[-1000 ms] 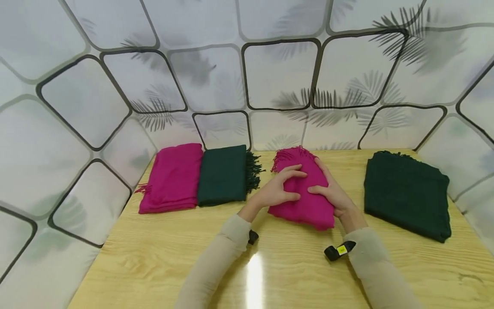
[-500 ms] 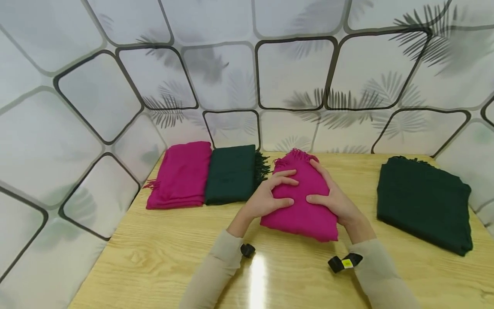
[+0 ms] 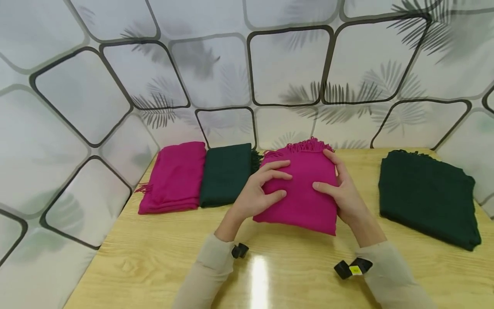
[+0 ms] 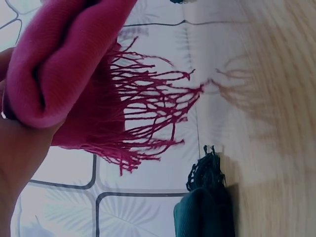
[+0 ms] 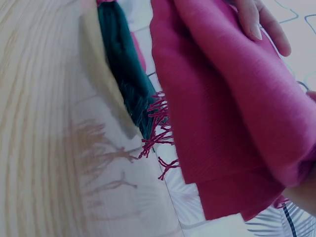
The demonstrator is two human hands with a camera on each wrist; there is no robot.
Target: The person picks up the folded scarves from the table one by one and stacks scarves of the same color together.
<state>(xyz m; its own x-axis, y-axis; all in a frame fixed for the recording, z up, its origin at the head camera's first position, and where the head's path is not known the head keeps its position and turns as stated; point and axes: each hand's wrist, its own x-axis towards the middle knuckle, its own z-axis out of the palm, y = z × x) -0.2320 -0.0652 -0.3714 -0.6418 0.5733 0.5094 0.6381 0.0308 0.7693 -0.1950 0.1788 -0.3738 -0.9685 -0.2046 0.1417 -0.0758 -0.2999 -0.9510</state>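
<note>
A folded magenta scarf (image 3: 301, 193) with a fringed far edge is held by both hands, centre-right in the head view. My left hand (image 3: 256, 191) grips its left side, fingers and thumb on the top face. On the opposite side my right hand (image 3: 345, 197) holds the edge, thumb on top. In the left wrist view, the rolled fold of the scarf (image 4: 59, 59) is off the table, its fringe hanging loose. Layers of the scarf (image 5: 217, 98) hang above the tabletop in the right wrist view. Some fingers of both hands are hidden by the cloth.
A folded magenta scarf (image 3: 173, 178) and a folded dark green scarf (image 3: 225, 176) lie side by side at the back left. A wider dark green scarf (image 3: 426, 197) lies on the right of the wooden table (image 3: 154, 262). A patterned cloth wall (image 3: 289, 68) stands behind.
The held scarf has gone from bunched to flatter and wider, and its fringed edge has spread out. The hands have moved slightly apart, still holding it. The head view has shifted a little.
</note>
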